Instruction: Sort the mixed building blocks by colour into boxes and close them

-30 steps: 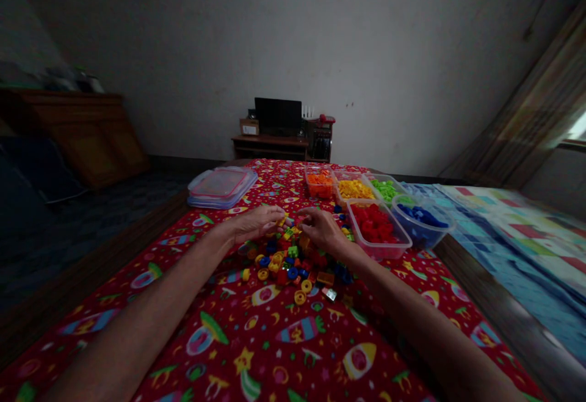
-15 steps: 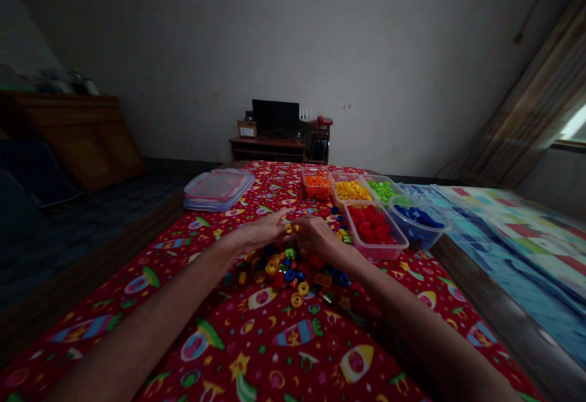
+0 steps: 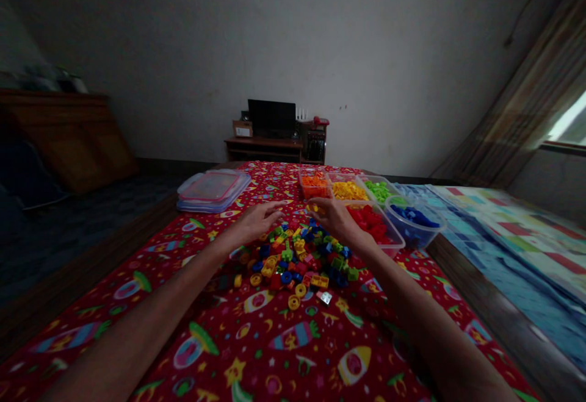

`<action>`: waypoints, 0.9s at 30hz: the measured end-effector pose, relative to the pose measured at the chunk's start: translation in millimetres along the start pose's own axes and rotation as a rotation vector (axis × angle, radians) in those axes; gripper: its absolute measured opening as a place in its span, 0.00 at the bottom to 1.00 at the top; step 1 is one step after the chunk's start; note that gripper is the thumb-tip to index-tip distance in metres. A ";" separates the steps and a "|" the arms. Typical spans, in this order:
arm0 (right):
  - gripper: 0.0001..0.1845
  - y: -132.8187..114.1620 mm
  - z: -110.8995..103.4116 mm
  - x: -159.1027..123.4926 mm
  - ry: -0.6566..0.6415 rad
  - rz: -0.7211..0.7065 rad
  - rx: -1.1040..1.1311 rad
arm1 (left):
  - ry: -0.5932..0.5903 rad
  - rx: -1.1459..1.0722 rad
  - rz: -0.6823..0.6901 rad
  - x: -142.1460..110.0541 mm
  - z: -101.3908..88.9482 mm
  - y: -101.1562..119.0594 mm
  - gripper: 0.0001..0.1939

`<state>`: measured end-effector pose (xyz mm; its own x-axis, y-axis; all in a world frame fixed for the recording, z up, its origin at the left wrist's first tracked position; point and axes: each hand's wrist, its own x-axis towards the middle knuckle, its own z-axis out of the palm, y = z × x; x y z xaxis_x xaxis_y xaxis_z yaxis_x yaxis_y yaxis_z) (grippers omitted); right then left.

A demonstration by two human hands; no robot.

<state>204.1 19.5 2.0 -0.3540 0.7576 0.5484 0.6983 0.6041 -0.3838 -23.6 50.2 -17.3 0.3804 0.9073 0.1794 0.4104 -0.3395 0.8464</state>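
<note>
Right grip (image 3: pixel 337 220) holds a yellow plastic piece (image 3: pixel 315 208), left grip (image 3: pixel 256 221) parted beside knobbly bricks (image 3: pixel 286 255).

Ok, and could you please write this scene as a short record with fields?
Toy building bricks: loose pile, mixed colours
Left hand: open, by the pile's far-left edge, nothing seen in it
Right hand: holds small yellow piece in its fingers
Plastic containers: five, one each for orange, yellow, green, red, blue pieces
Plastic lids: stacked on the tablecloth, left
Tablecloth: red, rocket print
</note>
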 end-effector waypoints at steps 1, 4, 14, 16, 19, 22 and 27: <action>0.13 9.4 -6.8 4.4 0.027 0.049 -0.015 | 0.027 0.034 0.016 1.8 -4.7 -6.1 0.31; 0.14 45.5 -26.4 19.1 0.085 0.176 -0.107 | 0.061 0.148 -0.014 3.4 -19.9 -22.1 0.28; 0.21 121.7 -66.6 73.1 -0.020 0.501 -0.318 | -0.305 0.684 -0.070 -12.3 -38.7 -19.0 0.14; 0.21 118.1 -70.1 73.6 0.015 0.490 -0.320 | -0.304 0.717 -0.048 -12.5 -34.1 -17.3 0.13; 0.18 102.9 -73.2 62.1 0.047 0.452 -0.296 | -0.259 0.751 -0.048 -11.5 -28.7 -17.0 0.11; 0.16 79.7 -71.2 40.6 0.027 0.375 -0.236 | -0.247 0.768 -0.063 -11.0 -26.7 -15.9 0.09; 0.15 34.6 -54.9 7.2 -0.016 0.188 -0.102 | -0.262 0.743 -0.080 -13.9 -30.1 -7.6 0.07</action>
<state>259.9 32.3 33.5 -0.2207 0.8589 0.4622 0.8123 0.4241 -0.4003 -57.0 47.6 -11.2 0.4716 0.8790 -0.0698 0.8553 -0.4367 0.2790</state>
